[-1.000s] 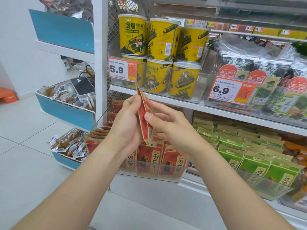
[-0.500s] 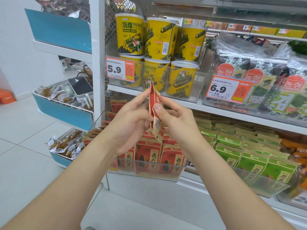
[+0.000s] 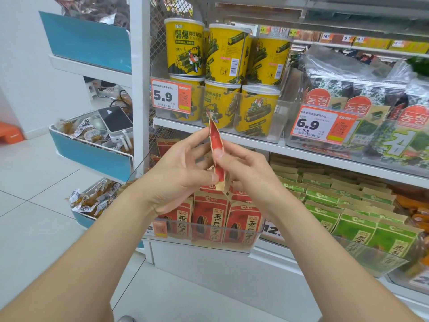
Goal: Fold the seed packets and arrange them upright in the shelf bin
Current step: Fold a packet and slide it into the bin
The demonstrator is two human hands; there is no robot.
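Observation:
A red and tan seed packet (image 3: 215, 142) stands edge-on between both hands, above the clear shelf bin (image 3: 232, 242). My left hand (image 3: 178, 175) pinches its lower part with thumb and fingers. My right hand (image 3: 246, 168) pinches its middle with the thumb on the near side. Several red seed packets (image 3: 209, 217) stand upright in the bin, their fronts facing me. My hands hide the rear packets in the bin.
Green packets (image 3: 348, 214) fill the bin to the right. Yellow tubs (image 3: 222, 66) and a 5.9 price tag (image 3: 171, 95) sit on the shelf above. Blue trays of wrapped snacks (image 3: 92, 156) hang at the left, beyond a white post (image 3: 139, 77). Seaweed packs (image 3: 371, 112) are at upper right.
Both hands and the packet have shifted a little right and up in view. The packet now looks narrower, pressed flatter between the fingers.

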